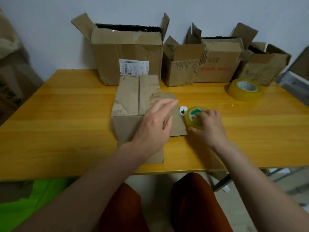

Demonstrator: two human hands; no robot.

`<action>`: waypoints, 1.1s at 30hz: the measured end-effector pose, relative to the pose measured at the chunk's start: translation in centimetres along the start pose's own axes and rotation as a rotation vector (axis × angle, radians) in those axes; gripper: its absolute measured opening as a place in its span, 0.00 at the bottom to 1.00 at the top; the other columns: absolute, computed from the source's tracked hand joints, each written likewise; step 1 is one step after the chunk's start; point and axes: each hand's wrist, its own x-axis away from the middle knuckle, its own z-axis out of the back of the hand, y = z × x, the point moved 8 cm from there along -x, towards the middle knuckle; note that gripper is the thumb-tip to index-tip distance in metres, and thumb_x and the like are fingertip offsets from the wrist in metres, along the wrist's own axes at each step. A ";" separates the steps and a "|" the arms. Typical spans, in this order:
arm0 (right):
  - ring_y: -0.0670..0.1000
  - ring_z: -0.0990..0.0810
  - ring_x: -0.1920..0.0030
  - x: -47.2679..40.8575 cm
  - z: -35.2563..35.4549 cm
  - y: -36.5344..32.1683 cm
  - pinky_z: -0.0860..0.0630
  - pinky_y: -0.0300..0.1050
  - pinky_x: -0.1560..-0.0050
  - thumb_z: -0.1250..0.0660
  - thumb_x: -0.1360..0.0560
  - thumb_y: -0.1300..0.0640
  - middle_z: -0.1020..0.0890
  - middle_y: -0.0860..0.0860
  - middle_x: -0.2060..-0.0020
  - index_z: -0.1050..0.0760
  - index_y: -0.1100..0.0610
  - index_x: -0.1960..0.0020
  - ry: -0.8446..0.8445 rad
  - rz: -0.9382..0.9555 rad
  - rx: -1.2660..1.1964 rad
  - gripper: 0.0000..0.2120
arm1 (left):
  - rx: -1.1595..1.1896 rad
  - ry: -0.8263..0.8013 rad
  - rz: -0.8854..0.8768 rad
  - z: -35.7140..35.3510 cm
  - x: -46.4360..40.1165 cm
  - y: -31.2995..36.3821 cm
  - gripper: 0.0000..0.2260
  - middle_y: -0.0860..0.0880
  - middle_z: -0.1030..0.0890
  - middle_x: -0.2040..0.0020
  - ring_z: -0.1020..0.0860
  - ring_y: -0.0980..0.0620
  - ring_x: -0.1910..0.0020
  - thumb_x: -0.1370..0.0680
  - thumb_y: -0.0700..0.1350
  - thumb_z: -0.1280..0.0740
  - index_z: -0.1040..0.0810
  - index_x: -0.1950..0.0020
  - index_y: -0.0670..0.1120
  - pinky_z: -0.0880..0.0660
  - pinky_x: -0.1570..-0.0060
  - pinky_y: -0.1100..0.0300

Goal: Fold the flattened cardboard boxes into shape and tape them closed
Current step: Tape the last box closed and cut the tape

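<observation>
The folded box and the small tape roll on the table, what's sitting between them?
In the head view, a small white object with a black mark sits between the folded box and the small tape roll.

white label [134, 67] on big box [127, 52], print illegible, red marks on box [219, 64] unreadable

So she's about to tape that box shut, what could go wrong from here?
1. The flaps of the box look crumpled and torn, with a gap down the middle, so tape may not seal flat.
2. The left hand rests on a loose side flap; if it lifts, the flap may spring out.
3. The right hand grips the small tape roll beside a small white object, which could get knocked away.
</observation>
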 end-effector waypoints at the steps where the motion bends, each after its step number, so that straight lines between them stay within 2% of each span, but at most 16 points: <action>1: 0.56 0.35 0.35 0.0 -0.4 0.5 0.39 0.48 0.34 0.29 0.28 0.49 0.26 0.56 0.37 0.26 0.57 0.35 -0.030 0.001 0.049 0.24 | 0.031 -0.054 0.080 -1.3 -0.5 0.0 0.24 0.47 0.28 0.33 0.31 0.58 0.35 0.23 0.34 0.35 0.32 0.27 0.44 0.38 0.33 0.72; 4: 0.58 0.29 0.36 0.1 -0.4 1.8 0.39 0.53 0.31 0.31 0.25 0.51 0.22 0.56 0.39 0.23 0.56 0.38 -0.049 -0.032 -0.021 0.18 | 0.171 -0.206 0.358 -4.6 -1.6 -0.9 0.30 0.48 0.34 0.26 0.34 0.53 0.28 0.21 0.35 0.36 0.42 0.22 0.46 0.37 0.29 0.60; 5: 0.58 0.27 0.37 0.1 0.1 2.2 0.35 0.52 0.33 0.30 0.26 0.52 0.21 0.57 0.40 0.23 0.57 0.38 -0.038 -0.052 -0.111 0.18 | 0.232 -0.232 0.438 -5.3 -1.9 -1.3 0.30 0.48 0.36 0.25 0.34 0.52 0.27 0.21 0.34 0.36 0.43 0.22 0.46 0.37 0.29 0.60; 7: 0.57 0.23 0.41 0.3 1.3 2.5 0.30 0.43 0.44 0.29 0.27 0.53 0.19 0.57 0.43 0.22 0.59 0.39 -0.017 -0.053 -0.287 0.19 | 0.279 -0.259 0.537 -6.0 -2.7 -1.8 0.31 0.47 0.37 0.24 0.35 0.52 0.27 0.22 0.33 0.36 0.44 0.21 0.45 0.37 0.30 0.61; 9: 0.53 0.22 0.47 0.6 2.7 2.1 0.32 0.39 0.52 0.28 0.27 0.54 0.18 0.55 0.47 0.20 0.59 0.41 -0.015 -0.010 -0.409 0.16 | 0.287 -0.274 0.574 -6.4 -3.6 -1.8 0.31 0.47 0.37 0.23 0.35 0.51 0.27 0.22 0.34 0.35 0.44 0.21 0.45 0.36 0.29 0.59; 11: 0.49 0.22 0.50 0.8 4.2 1.4 0.34 0.36 0.55 0.28 0.28 0.55 0.17 0.52 0.49 0.19 0.58 0.44 -0.002 0.052 -0.469 0.14 | 0.318 -0.256 0.599 -6.5 -4.5 -1.6 0.31 0.48 0.35 0.24 0.33 0.51 0.28 0.22 0.36 0.34 0.43 0.22 0.45 0.35 0.30 0.58; 14: 0.47 0.23 0.51 1.1 5.8 0.1 0.33 0.34 0.56 0.28 0.28 0.54 0.18 0.50 0.50 0.19 0.58 0.43 0.008 0.121 -0.505 0.14 | 0.293 -0.216 0.585 -5.9 -5.9 -1.4 0.27 0.48 0.28 0.29 0.28 0.52 0.32 0.23 0.40 0.31 0.36 0.25 0.45 0.31 0.32 0.54; 17: 0.45 0.23 0.51 1.3 6.7 -0.4 0.32 0.30 0.58 0.28 0.28 0.54 0.18 0.49 0.50 0.19 0.56 0.43 0.000 0.140 -0.564 0.14 | 0.292 -0.177 0.566 -4.6 -6.5 -1.4 0.20 0.50 0.21 0.38 0.23 0.55 0.40 0.24 0.43 0.29 0.25 0.32 0.46 0.26 0.41 0.62; 20: 0.44 0.23 0.50 1.4 7.3 -0.9 0.31 0.29 0.59 0.29 0.28 0.53 0.19 0.47 0.50 0.20 0.54 0.43 -0.008 0.155 -0.591 0.15 | 0.281 -0.130 0.516 -3.0 -6.7 -1.7 0.10 0.51 0.18 0.46 0.20 0.56 0.47 0.24 0.44 0.29 0.19 0.43 0.48 0.24 0.47 0.63; 22: 0.43 0.24 0.50 1.4 7.5 -1.5 0.30 0.29 0.60 0.29 0.28 0.52 0.20 0.46 0.50 0.20 0.54 0.42 -0.013 0.163 -0.606 0.15 | 0.253 -0.083 0.489 -2.2 -6.7 -1.8 0.04 0.53 0.18 0.51 0.21 0.57 0.51 0.24 0.45 0.29 0.18 0.50 0.50 0.23 0.51 0.64; 24: 0.43 0.24 0.51 1.4 7.7 -2.1 0.29 0.29 0.61 0.29 0.28 0.52 0.20 0.46 0.51 0.20 0.53 0.43 -0.018 0.172 -0.626 0.14 | 0.206 -0.035 0.457 -1.4 -6.7 -1.8 0.00 0.55 0.19 0.54 0.22 0.60 0.55 0.23 0.46 0.30 0.20 0.54 0.51 0.27 0.57 0.70; 27: 0.44 0.24 0.52 1.3 7.9 -3.1 0.30 0.32 0.60 0.29 0.28 0.51 0.20 0.46 0.53 0.21 0.52 0.46 -0.021 0.202 -0.659 0.12 | 0.145 0.058 0.368 -0.2 -6.7 -1.1 0.02 0.55 0.21 0.56 0.23 0.60 0.58 0.22 0.44 0.31 0.22 0.54 0.49 0.28 0.61 0.74; 30: 0.44 0.30 0.48 1.5 8.3 -4.4 0.34 0.30 0.56 0.24 0.33 0.50 0.27 0.45 0.49 0.26 0.51 0.43 0.069 0.270 -0.454 0.21 | 0.049 0.186 0.243 1.5 -6.5 0.0 0.04 0.54 0.23 0.58 0.25 0.60 0.61 0.22 0.41 0.32 0.24 0.55 0.48 0.27 0.61 0.72; 32: 0.44 0.34 0.42 1.5 9.3 -5.0 0.36 0.28 0.49 0.21 0.35 0.55 0.32 0.47 0.44 0.30 0.53 0.37 0.217 0.327 -0.375 0.30 | 0.070 0.270 0.254 2.6 -6.4 -0.2 0.08 0.55 0.24 0.60 0.25 0.61 0.62 0.22 0.40 0.32 0.26 0.58 0.50 0.27 0.62 0.71; 33: 0.44 0.34 0.40 1.5 9.9 -4.8 0.36 0.28 0.46 0.22 0.35 0.60 0.31 0.50 0.42 0.31 0.54 0.34 0.312 0.323 -0.427 0.33 | 0.126 0.301 0.297 3.0 -6.3 -0.7 0.09 0.55 0.23 0.60 0.24 0.59 0.61 0.22 0.40 0.32 0.27 0.59 0.51 0.25 0.60 0.69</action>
